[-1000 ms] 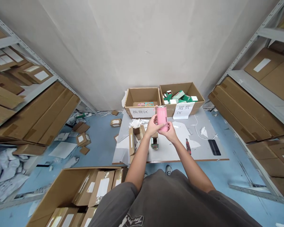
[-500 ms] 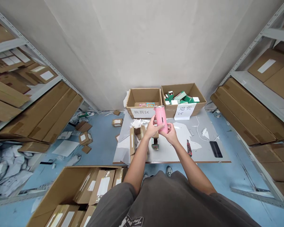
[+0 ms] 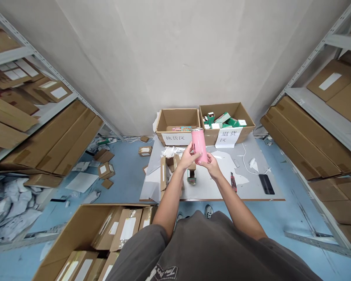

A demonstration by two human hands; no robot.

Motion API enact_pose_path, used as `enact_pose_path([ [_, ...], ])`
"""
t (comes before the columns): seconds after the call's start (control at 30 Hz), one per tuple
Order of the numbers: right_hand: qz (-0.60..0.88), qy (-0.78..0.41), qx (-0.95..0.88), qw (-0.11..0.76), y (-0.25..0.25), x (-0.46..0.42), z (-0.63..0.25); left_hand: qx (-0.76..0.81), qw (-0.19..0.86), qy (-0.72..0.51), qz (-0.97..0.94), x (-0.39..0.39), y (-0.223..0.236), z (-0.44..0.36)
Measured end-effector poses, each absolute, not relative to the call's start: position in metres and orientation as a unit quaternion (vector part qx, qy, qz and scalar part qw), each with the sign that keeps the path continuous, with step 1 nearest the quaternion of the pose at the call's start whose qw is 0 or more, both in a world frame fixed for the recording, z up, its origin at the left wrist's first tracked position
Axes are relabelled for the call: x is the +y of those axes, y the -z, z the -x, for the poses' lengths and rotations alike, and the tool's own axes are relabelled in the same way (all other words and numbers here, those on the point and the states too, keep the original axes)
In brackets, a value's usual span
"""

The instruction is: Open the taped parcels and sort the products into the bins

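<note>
"What are the fingers doing?"

"The fingers point(image 3: 195, 155) of both hands are closed around a pink cylindrical bottle point(image 3: 199, 142), gripping it upright. The left hand point(image 3: 188, 157) wraps its middle, and the right hand point(image 3: 212, 166) holds its lower end."

"Where is the bottle?"

"In the air above the grey table point(image 3: 213, 192), not touching it."

"What is on that surface?"

"Just below the hands on the table sit an opened carton point(image 3: 166, 173) and a small green-and-white box point(image 3: 191, 176). To their right lie a red-and-black utility knife point(image 3: 233, 182), a white cable point(image 3: 245, 160) and a black phone point(image 3: 266, 184). Along the table's far edge stand two open cardboard boxes, each with a white sign in Chinese. The left box point(image 3: 178, 117) holds a colourful packet, and the right box point(image 3: 226, 111) holds green-and-white cartons."

"And the room?"

"A pale wall point(image 3: 175, 58) rises behind the table. Metal shelves point(image 3: 318, 132) of brown cartons flank it, and scattered parcels dot the blue floor point(image 3: 125, 164) to its left."
</note>
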State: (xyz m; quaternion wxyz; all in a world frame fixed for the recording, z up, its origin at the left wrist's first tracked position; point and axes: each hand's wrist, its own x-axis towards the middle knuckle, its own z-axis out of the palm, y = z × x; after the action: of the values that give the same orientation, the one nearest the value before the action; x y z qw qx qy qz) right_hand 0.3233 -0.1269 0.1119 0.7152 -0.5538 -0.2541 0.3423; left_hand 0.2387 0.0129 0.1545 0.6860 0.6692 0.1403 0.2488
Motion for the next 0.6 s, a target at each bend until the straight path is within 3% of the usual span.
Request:
enact_pose_path([
  [0.2,0.608,-0.27,-0.239,0.707,-0.101,-0.122,-0.319,0.239,0.637,-0.303,-0.667,0.0,-0.145,-0.244],
  [0.43,0.518,-0.413,-0.265,0.701,-0.115,-0.135,-0.324,0.14,0.706,-0.249,-0.648,0.011,-0.154,-0.234],
  [0.6,0.542,-0.351,-0.256,0.72,-0.113,-0.131,-0.319,0.138,0.7,-0.236,-0.66,0.008,-0.152,-0.232],
])
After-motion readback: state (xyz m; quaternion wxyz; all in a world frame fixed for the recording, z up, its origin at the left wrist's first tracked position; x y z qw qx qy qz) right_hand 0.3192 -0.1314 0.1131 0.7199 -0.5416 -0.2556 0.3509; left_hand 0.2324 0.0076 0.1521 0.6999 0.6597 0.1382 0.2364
